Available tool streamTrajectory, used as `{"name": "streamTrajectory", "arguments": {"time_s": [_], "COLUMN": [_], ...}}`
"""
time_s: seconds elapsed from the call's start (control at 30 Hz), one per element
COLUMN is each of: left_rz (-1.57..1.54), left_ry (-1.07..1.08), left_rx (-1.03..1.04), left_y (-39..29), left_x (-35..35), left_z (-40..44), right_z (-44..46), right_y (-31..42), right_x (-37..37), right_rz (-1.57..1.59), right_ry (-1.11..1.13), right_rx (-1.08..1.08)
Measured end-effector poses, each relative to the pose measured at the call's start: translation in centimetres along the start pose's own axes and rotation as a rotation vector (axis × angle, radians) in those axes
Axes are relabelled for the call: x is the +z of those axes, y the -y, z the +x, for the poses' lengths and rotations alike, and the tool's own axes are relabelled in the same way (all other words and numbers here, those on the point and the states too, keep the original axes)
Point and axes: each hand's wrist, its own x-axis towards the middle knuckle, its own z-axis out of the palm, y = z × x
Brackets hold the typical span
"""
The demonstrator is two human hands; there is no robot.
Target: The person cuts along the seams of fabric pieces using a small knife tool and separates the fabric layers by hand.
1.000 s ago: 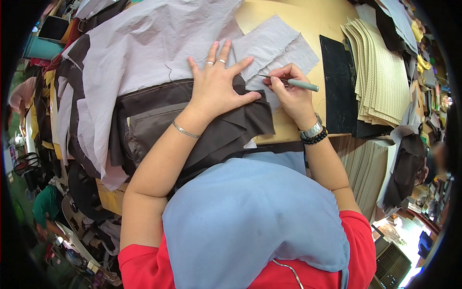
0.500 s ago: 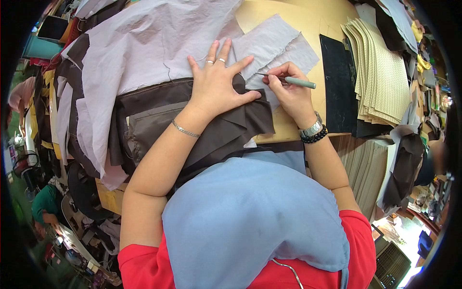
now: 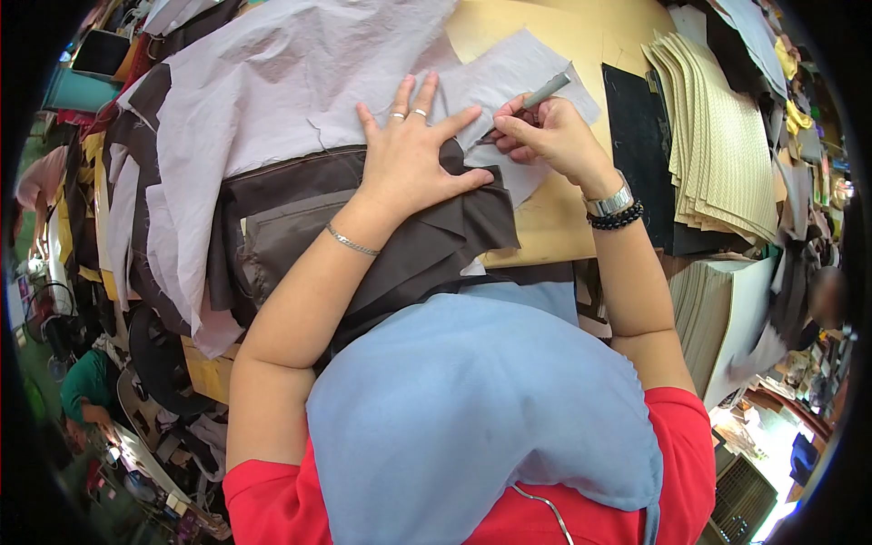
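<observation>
My left hand (image 3: 409,159) lies flat with fingers spread, across the join of dark brown fabric (image 3: 300,236) and light grey fabric (image 3: 245,82). Two rings and a chain bracelet are on it. To its right, my right hand (image 3: 563,141) is closed around a grey-green pen (image 3: 547,92), whose barrel points up and away. Thumb and index finger come together at the edge of a loose light grey fabric piece (image 3: 513,68); whether they pinch the cloth I cannot tell. The pen's tip is hidden by the fingers.
A tan tabletop (image 3: 563,241) lies under the cloth. On the right are a black board (image 3: 636,136) and a stack of cream textured sheets (image 3: 718,136). Below these stands a thick stack of pale sheets (image 3: 718,309). Another person in a green sleeve (image 3: 86,386) is at far left.
My right hand has turned and shifted slightly, its wrist moving right; the pen swung from pointing right to pointing up. The loose grey piece's near edge has moved. My left hand stayed put.
</observation>
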Motion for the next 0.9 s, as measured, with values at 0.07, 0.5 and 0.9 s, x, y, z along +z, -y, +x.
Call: {"name": "streamTrajectory", "arguments": {"time_s": [0.07, 0.5, 0.9], "left_rz": [0.005, -0.026, -0.036], "left_ry": [-0.004, 0.027, 0.039], "left_rx": [0.004, -0.01, -0.006], "left_y": [0.0, -0.1, -0.1], "left_x": [0.0, -0.1, -0.3], "left_z": [0.0, 0.1, 0.2], "right_z": [0.2, -1.0, -1.0], "right_y": [-0.1, -1.2, -2.5], "right_x": [0.0, 1.1, -0.6], "right_rz": [0.023, 0.195, 0.372], "right_ry": [0.027, -0.044, 0.169], "right_rx": [0.022, 0.048, -0.025]}}
